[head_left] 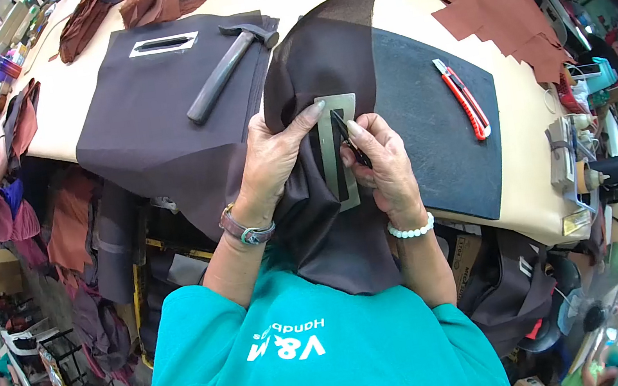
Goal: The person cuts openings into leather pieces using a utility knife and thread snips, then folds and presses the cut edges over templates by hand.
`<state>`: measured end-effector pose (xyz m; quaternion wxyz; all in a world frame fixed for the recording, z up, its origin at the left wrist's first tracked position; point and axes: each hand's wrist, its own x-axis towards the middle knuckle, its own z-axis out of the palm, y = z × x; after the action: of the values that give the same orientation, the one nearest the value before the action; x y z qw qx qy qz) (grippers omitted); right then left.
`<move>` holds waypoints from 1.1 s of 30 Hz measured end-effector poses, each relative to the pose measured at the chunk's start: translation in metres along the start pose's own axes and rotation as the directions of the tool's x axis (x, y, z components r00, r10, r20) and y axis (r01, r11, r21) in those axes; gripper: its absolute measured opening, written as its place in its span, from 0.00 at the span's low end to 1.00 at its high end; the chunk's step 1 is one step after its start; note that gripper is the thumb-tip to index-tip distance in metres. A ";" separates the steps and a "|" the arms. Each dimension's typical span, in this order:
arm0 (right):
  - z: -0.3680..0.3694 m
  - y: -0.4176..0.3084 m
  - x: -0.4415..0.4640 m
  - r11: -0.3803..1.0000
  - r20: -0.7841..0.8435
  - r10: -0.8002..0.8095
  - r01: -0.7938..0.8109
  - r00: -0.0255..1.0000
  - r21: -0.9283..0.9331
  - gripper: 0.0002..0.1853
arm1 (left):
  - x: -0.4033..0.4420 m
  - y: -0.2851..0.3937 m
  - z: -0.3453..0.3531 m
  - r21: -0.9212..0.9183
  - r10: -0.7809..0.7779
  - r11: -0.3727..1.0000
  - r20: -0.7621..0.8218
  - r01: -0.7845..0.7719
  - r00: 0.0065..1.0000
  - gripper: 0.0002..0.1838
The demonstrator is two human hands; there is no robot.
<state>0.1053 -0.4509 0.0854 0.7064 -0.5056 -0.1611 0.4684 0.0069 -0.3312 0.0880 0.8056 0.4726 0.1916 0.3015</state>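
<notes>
My left hand [273, 158] grips a dark brown leather piece [327, 40], its thumb pressed on the top left corner of a flat metal frame [330, 154] with a long narrow slot. The frame lies against the leather, tilted slightly. In my right hand [384, 163], pinched between thumb and fingers, is a small dark tool [355, 147] whose pointed tip reaches the upper part of the slot. The tool's handle is mostly hidden by the fingers. The lower leather hangs in folds over my lap.
A hammer [221, 75] rests on stacked dark leather [148, 113] at the left. On the black cutting mat [427, 137] lies a red utility knife [462, 99]. Brown leather pieces [497, 16] lie at the right. Other people's arms show at the left and top right.
</notes>
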 end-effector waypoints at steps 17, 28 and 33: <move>0.022 0.021 -0.033 0.988 -0.181 0.017 0.011 0.983 0.152 0.13 | -0.009 -0.029 0.023 -0.057 0.074 0.994 -0.229 -0.089 0.971 0.05; 0.023 0.041 -0.028 0.972 -0.221 -0.094 0.138 0.971 0.191 0.12 | -0.020 -0.024 0.038 -0.111 0.045 0.990 -0.302 -0.082 0.952 0.07; 0.022 0.044 -0.024 0.961 -0.266 -0.157 0.210 0.951 0.181 0.12 | -0.018 -0.029 0.042 -0.139 0.034 0.987 -0.298 -0.079 0.954 0.06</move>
<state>0.0556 -0.4564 0.0630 0.8104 -0.4670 -0.0680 0.3473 0.0269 -0.3813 0.0831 0.7923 0.3659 0.2728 0.4050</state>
